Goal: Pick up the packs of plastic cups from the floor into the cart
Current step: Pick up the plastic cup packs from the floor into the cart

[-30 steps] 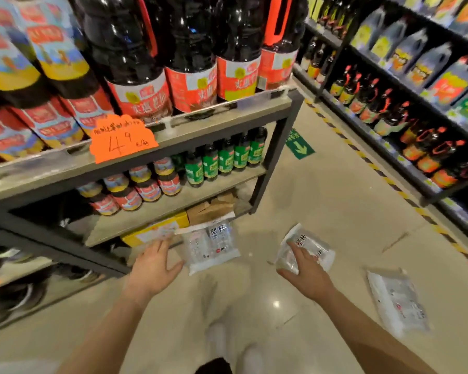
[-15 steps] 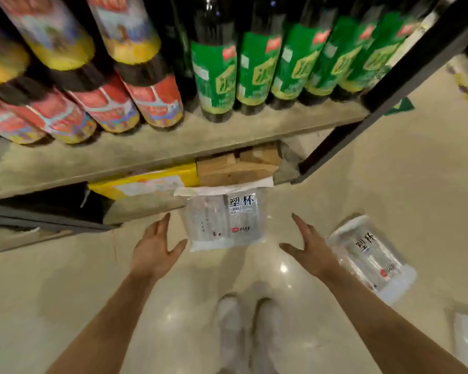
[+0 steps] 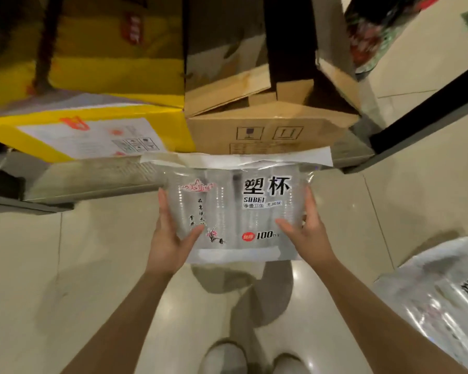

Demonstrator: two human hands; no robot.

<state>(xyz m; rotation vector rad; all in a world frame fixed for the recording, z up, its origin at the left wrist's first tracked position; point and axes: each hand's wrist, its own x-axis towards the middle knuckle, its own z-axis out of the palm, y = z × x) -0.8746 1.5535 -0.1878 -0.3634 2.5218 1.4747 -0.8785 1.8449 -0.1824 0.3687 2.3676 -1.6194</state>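
1. The left hand [image 3: 168,236] wraps the left edge of the pack of cups [image 3: 238,211], thumb curled over the front, likely to keep the slippery wrap from sliding.
2. The pack sits between both hands, over the floor [image 3: 65,265] just in front of the bottom shelf [image 3: 92,176] edge. Its print reads upright, sealed flap away from the person, long axis left to right.
3. The right hand [image 3: 308,233] clasps the right edge likewise.
4. Another pack [image 3: 438,298] lies on the floor at far right.
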